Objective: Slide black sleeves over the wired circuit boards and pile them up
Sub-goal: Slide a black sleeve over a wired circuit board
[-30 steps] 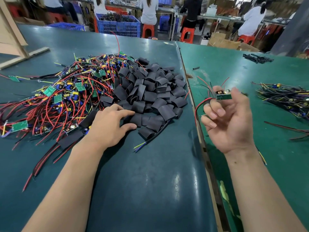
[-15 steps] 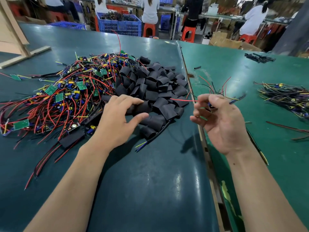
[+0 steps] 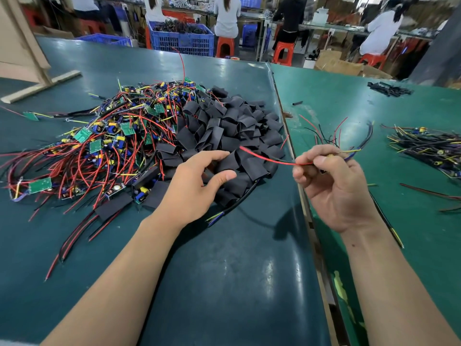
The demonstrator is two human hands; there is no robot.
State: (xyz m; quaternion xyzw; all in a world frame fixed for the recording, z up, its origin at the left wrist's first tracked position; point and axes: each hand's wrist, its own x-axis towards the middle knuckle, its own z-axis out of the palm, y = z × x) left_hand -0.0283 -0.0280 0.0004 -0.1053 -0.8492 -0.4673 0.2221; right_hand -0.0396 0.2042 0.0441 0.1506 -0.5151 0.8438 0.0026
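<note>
A heap of black sleeves lies mid-table, beside a tangle of green wired circuit boards with red and black leads on its left. My left hand hovers over the near edge of the sleeves, thumb and fingers apart, with nothing visibly in it. My right hand is closed around a wired circuit board, mostly hidden in the fingers. Its red wire sticks out left over the sleeves, and black, yellow and blue leads trail to the right.
A pile of finished sleeved boards lies on the right-hand green table, with loose black sleeves farther back. A seam separates the two tables. Blue crates, red stools and seated people line the far side.
My left hand has lifted off the table and moved right onto the sleeves' edge. My right hand has turned the board over, so its red wire now points left.
</note>
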